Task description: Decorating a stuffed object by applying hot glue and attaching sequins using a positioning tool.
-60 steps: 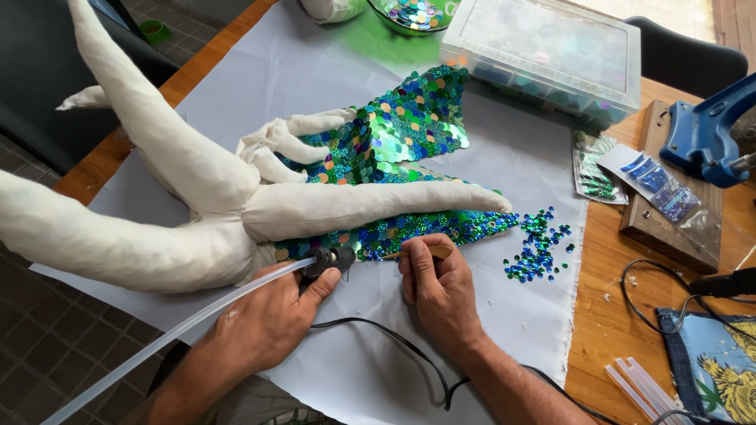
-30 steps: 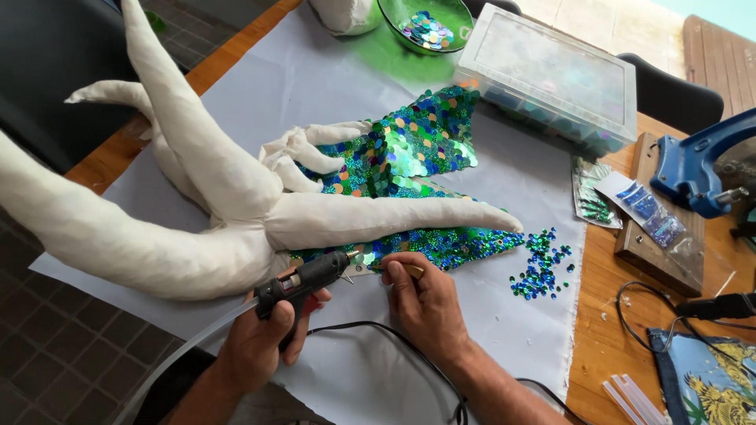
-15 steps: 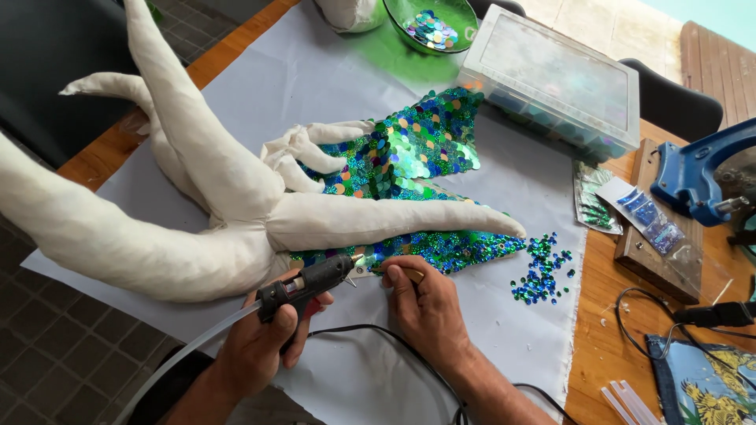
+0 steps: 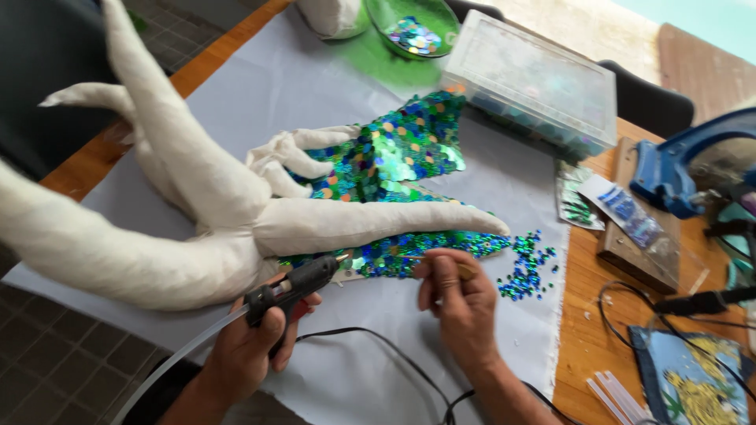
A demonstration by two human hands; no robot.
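- Since two seconds back, the glue gun (image 4: 295, 287) had swung up so its tip pointed at the sequin fabric (image 4: 394, 161).
- Sequin fabric lay on the grey sheet (image 4: 260, 86), under the stuffed cloth figure (image 4: 205, 197); shiny green-blue scales covered most of it, near edge unfinished.
- Left hand (image 4: 252, 350) gripped the gun; right hand (image 4: 465, 303) pinched a thin stick.
- Loose sequins (image 4: 524, 271) sat just beside, plastic box (image 4: 535, 79) farther off.

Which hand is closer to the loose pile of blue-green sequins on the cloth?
Right. The right hand sits just left of the loose sequins, holding a thin stick. The left hand, gripping the glue gun, is farther left.
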